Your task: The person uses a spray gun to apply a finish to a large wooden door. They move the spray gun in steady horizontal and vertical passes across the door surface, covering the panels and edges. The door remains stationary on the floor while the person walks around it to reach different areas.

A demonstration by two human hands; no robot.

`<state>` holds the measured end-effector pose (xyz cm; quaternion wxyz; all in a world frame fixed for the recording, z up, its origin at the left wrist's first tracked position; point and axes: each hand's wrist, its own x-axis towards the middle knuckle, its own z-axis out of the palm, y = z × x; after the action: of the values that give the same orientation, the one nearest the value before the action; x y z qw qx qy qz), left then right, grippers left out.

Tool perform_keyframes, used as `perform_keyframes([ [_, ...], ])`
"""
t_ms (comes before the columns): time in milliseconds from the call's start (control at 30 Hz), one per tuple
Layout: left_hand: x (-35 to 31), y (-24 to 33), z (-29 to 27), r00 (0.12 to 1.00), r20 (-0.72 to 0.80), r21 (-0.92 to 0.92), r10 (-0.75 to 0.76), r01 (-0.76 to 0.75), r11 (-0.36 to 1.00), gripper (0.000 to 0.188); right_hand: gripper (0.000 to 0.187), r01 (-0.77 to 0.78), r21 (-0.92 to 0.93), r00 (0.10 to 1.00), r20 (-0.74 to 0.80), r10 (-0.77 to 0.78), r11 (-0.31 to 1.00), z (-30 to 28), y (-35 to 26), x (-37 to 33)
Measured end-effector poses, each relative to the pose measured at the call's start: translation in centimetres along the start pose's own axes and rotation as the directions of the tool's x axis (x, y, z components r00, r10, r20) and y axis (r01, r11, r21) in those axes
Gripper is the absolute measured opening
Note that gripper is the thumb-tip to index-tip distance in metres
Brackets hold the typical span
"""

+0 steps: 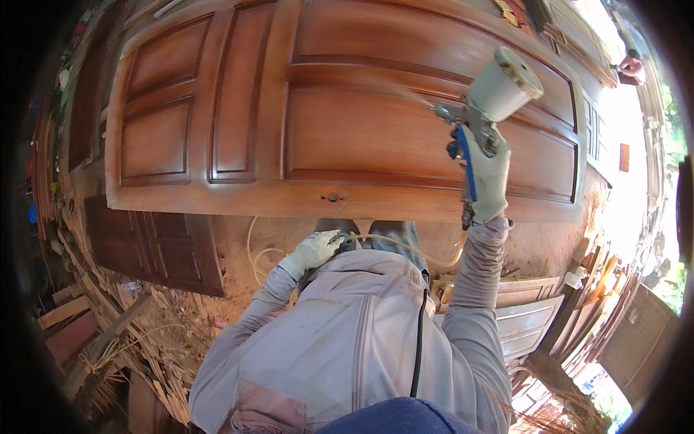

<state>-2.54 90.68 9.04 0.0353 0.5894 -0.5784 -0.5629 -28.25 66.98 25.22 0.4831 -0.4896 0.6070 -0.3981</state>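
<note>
My right hand, in a pale work glove, is closed round the handle of a spray gun. A white paint cup, stained at its rim, sits tilted on top of the gun. From the nozzle a faint mist drifts left over a reddish-brown panelled wooden door. My left hand, gloved too, is at my waist with its fingers curled on a thin yellowish air hose. That hose runs across my front and up to the gun's lower end. A round hole shows in the door's near edge.
A darker panelled door lies low at the left, beneath the big one. Wood scraps litter the ground there. At the right are pale panels and a stack of timber strips. Loose hose loops hang beside my left hand.
</note>
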Motion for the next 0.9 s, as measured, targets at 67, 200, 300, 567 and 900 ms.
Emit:
perform_keyframes([
  [67, 1.4, 0.8, 1.3, 0.998, 0.015, 0.073, 0.055, -0.056, 0.996, 0.037, 0.019, -0.02, -0.044, 0.998, -0.067, 0.017, 0.999, -3.7, -0.2, 0.2],
  [200, 5.0, 3.9, 3.6, 0.99, 0.054, 0.158, 0.133, -0.14, 0.977, 0.037, 0.019, 0.045, -0.08, 0.988, -0.147, -0.056, 0.996, -11.9, 1.3, 1.6],
  [300, 7.3, 9.0, 4.6, 0.997, 0.065, 0.108, 0.035, -0.042, 0.993, 0.04, 0.018, 0.008, -0.102, 0.974, -0.222, -0.031, 0.995, -17.2, 2.0, 2.1],
  [567, 12.7, 19.0, 9.7, 0.988, 0.147, 0.033, 0.047, -0.053, 0.998, 0.05, 0.026, -0.058, -0.195, 0.916, -0.4, -0.025, 0.979, -29.3, 3.6, 3.6],
  [900, 14.7, 18.2, 10.3, 0.976, 0.182, 0.09, 0.12, -0.138, 0.986, 0.048, 0.026, -0.115, -0.177, 0.937, -0.347, 0.047, 0.978, -30.4, 4.2, 2.5],
])
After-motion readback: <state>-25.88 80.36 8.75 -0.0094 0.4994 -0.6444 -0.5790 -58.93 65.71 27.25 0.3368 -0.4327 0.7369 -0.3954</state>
